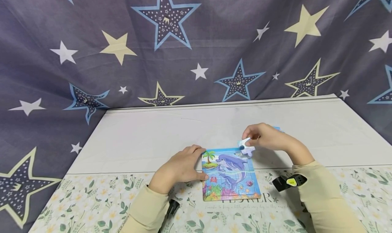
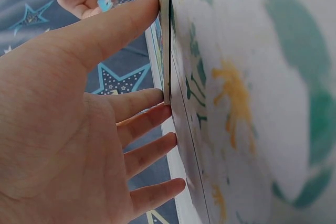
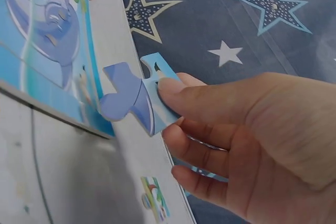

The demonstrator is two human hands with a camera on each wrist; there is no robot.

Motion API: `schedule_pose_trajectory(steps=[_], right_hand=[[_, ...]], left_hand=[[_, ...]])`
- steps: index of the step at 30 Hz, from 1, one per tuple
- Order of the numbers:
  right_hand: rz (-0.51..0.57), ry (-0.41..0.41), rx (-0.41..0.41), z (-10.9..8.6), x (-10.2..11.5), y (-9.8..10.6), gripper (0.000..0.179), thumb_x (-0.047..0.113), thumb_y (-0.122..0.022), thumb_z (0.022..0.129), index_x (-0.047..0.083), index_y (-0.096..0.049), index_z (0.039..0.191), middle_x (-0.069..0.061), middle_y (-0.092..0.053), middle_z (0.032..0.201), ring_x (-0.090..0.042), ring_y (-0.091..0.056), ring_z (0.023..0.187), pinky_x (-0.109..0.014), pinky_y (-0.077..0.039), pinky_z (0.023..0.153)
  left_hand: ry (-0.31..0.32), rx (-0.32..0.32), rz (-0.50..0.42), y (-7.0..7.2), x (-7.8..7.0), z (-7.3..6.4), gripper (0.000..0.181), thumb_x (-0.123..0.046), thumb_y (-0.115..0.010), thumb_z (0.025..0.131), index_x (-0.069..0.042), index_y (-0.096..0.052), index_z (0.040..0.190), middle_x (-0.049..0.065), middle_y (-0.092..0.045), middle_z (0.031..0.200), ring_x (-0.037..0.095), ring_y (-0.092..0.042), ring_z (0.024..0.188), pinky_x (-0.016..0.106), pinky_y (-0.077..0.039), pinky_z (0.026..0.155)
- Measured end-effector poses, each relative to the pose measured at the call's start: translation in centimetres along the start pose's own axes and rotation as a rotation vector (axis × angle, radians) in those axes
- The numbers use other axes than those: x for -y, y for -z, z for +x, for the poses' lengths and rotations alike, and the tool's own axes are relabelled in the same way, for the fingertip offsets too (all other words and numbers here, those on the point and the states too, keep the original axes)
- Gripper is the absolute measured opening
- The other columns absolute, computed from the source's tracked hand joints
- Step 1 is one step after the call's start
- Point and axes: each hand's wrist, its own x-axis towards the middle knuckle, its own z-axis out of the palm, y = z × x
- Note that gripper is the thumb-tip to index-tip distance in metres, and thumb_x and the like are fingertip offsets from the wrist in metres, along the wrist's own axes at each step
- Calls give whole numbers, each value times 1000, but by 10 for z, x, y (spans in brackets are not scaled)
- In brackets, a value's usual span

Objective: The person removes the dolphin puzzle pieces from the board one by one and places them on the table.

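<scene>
A square dolphin jigsaw puzzle point(image 1: 229, 178) in its tray lies flat on the table, with a palm tree at its upper left. My right hand point(image 1: 264, 136) pinches a blue and purple puzzle piece point(image 3: 128, 95) between thumb and fingers, over the tray's upper right corner in the head view. My left hand point(image 1: 183, 165) stays at the tray's left side. Its thumb point(image 2: 128, 17) and index fingertip touch the tray's edge in the left wrist view, while the other fingers are spread and fairly straight.
Behind my right hand a loose puzzle piece point(image 3: 155, 199) lies on the white part of the table point(image 1: 147, 134). A flowered cloth point(image 1: 101, 199) covers the near part. A grey curtain with stars point(image 1: 196, 32) hangs along the back and sides.
</scene>
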Motion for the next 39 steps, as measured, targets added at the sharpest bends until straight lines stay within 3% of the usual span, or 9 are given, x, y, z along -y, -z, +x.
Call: schedule_pose_trajectory(steps=[7, 16, 29, 39], right_hand=[[-35, -8, -74, -8, -4, 14, 10, 1, -68, 91, 1, -67, 100, -1, -68, 86, -17, -62, 80, -28, -52, 69], [-8, -53, -148, -17, -13, 27, 13, 4, -69, 91, -1, -66, 104, -3, -65, 85, -14, -59, 76, -25, -50, 66], [-55, -115, -253, -27, -35, 40, 17, 6, -71, 91, -3, -67, 105, -4, -65, 86, -11, -57, 75, -23, -50, 64], [-103, -136, -388, -34, -51, 47, 19, 7, -68, 93, -5, -66, 109, -13, -68, 94, -11, -59, 78, -21, -48, 67]], left_hand=[[-5, -4, -6, 0, 1, 1, 86, -47, -76, 84, -10, -39, 152, 6, -38, 153, 30, -34, 142, 51, -33, 113], [-4, -4, 1, -1, 1, 0, 86, -48, -76, 84, -11, -39, 152, 6, -37, 153, 30, -33, 142, 51, -33, 113], [-5, -7, 1, -1, 1, 1, 86, -47, -76, 84, -11, -39, 152, 6, -37, 154, 30, -33, 142, 51, -32, 113], [-32, 0, -48, -1, 6, 2, 86, -47, -77, 84, -11, -39, 152, 7, -37, 154, 31, -32, 143, 53, -32, 113]])
